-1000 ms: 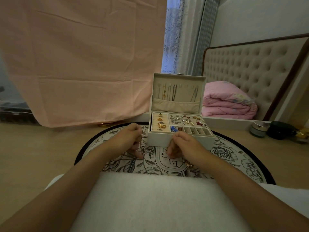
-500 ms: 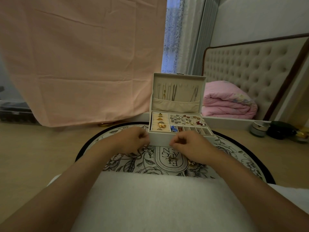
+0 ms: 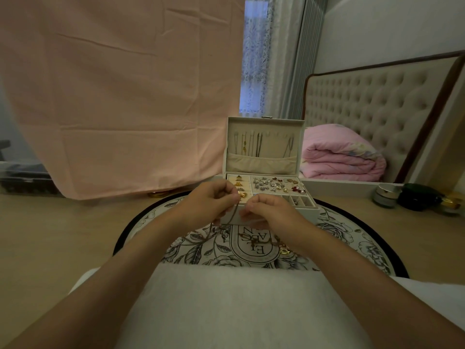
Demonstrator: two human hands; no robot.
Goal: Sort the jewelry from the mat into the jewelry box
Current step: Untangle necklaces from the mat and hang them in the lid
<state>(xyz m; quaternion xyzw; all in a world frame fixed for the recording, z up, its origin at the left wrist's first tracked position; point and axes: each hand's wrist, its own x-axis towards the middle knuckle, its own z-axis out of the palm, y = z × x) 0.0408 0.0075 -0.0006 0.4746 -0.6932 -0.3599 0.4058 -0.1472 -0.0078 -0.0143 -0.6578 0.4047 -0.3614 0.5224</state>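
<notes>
Nearest is a white cushion point(image 3: 226, 311), with both bare arms reaching out over it. Past it lies the round mat point(image 3: 352, 238), with flowers on it and a black edge. A small gold piece point(image 3: 284, 251) lies on the mat, just beside the right wrist.

Above the mat, the left hand point(image 3: 211, 205) and the right hand point(image 3: 269, 212) meet in front of the jewelry box point(image 3: 261, 163). Their fingers are curled, and the tips of both hands pinch a thin chain point(image 3: 232, 215) at its top. The chain is long and thin. Its top end is up at the fingers. From there it slants down, left and nearer, and its low end lies on the mat.

Half a second ago the hands were lower and apart, close over the mat. Now they are higher and close together, and the chain is partly lifted.

The box stands on the far side of the mat, its lid upright. Gold rings point(image 3: 239, 188) sit in its left part and little earrings point(image 3: 274, 185) in its far right part. Necklaces point(image 3: 256, 144) hang inside the lid.

Farther away, a pink sheet point(image 3: 120, 96) hangs on the left. A folded pink quilt point(image 3: 344, 159) and a padded headboard point(image 3: 377, 104) are on the right, with small jars point(image 3: 385, 196) nearer, on the floor.
</notes>
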